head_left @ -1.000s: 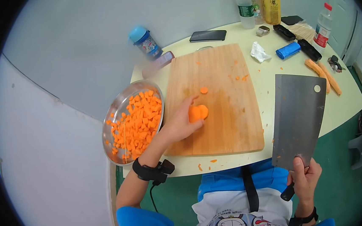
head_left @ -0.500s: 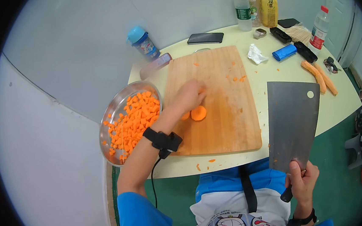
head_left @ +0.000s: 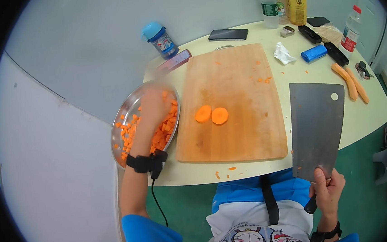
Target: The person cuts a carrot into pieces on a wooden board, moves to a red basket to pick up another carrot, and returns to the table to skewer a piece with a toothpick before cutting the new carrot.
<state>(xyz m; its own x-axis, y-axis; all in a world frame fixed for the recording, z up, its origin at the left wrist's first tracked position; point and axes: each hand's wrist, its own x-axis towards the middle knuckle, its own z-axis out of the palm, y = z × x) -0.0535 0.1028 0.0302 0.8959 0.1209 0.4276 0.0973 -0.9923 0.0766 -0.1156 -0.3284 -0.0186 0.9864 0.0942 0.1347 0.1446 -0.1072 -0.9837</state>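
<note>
My left hand [head_left: 154, 103] is over the round metal bowl [head_left: 115, 122], which holds many diced carrot pieces [head_left: 159, 139]. Motion smears its fingers, so I cannot make out whether they grip anything. My right hand [head_left: 327, 188] is closed round the black handle of a broad cleaver [head_left: 317, 127], its blade upright beside the board. On the wooden cutting board [head_left: 245, 139] lie two thick carrot slices, a left one [head_left: 203, 114] and a right one [head_left: 220, 115], side by side.
Peeled carrots [head_left: 348, 81] lie at the table's right. Behind the board are a phone [head_left: 228, 35], a blue-lidded bottle [head_left: 162, 41], a crumpled tissue [head_left: 283, 54] and a blue roll [head_left: 314, 53]. Several bottles stand at the back. A wall borders the left side.
My left hand has moved left from the board to over the bowl. The two carrot slices are now uncovered. The cleaver stays in my right hand, nearly still.
</note>
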